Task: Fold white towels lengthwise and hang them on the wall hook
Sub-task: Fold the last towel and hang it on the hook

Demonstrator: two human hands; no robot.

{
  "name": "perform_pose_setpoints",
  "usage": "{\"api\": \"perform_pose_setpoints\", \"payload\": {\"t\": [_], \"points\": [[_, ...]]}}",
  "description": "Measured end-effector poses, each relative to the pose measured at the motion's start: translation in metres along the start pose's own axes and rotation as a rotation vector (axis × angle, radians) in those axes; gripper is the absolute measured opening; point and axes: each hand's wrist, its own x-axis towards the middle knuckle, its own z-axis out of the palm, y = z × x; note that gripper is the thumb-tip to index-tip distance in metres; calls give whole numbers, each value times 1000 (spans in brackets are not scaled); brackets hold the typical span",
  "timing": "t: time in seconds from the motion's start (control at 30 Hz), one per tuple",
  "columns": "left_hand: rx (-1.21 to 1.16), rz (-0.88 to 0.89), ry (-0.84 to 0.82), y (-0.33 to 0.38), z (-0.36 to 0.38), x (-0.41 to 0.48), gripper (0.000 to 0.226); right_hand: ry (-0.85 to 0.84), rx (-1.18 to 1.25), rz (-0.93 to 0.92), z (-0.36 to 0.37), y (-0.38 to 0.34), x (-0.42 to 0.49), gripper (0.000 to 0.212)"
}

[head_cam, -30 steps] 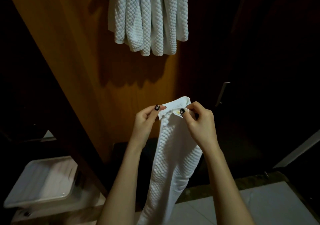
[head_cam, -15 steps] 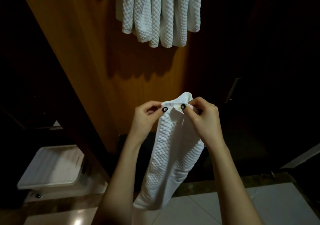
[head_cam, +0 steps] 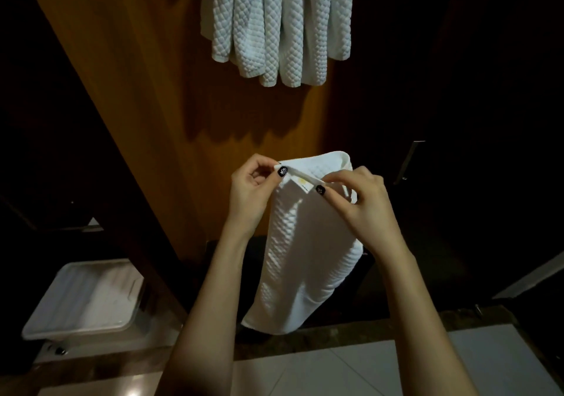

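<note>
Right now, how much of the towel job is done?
Done: a bunch of hung towels already drapes down the wall. In hand: the left hand and right hand pinch the top edge of one more towel, folded narrow and dangling. Left: lifting it onto the hook, which is out of view above. Whether more towels wait, I cannot tell.

Dim room — the sides sink into black. The hanging towels [head_cam: 274, 23] cast a dark shadow on the lit wood wall [head_cam: 146, 121]. A small glare spot shines on the floor [head_cam: 305, 374].
</note>
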Motion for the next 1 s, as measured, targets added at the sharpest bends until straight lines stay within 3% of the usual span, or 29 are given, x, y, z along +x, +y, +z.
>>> {"api": "perform_pose_setpoints", "payload": {"t": [0.13,0.23,0.43,0.57,0.67,0.77,0.87,1.0], "points": [[-5,56,51,12,-3,28,25,-58,-60,102,-21,4,3,18],[-49,98,91,22,-3,43,20,-131,-81,44,-34,-5,8,28],[-186,101,185,45,-20,63,17,-297,-22,23,-48,-18,9,18],[-214,105,201,54,-36,68,16,-128,-195,-57,-47,-16,14,10],[-217,126,226,54,-46,64,14,-36,-276,-129,-45,-10,15,17],[-204,161,245,53,-50,57,14,-50,-231,-65,-37,-3,13,23],[-191,166,255,53,-55,53,15,-69,-96,21,-33,3,8,11],[-115,178,246,55,-62,50,16,-27,-54,49,-28,5,4,11]]}}
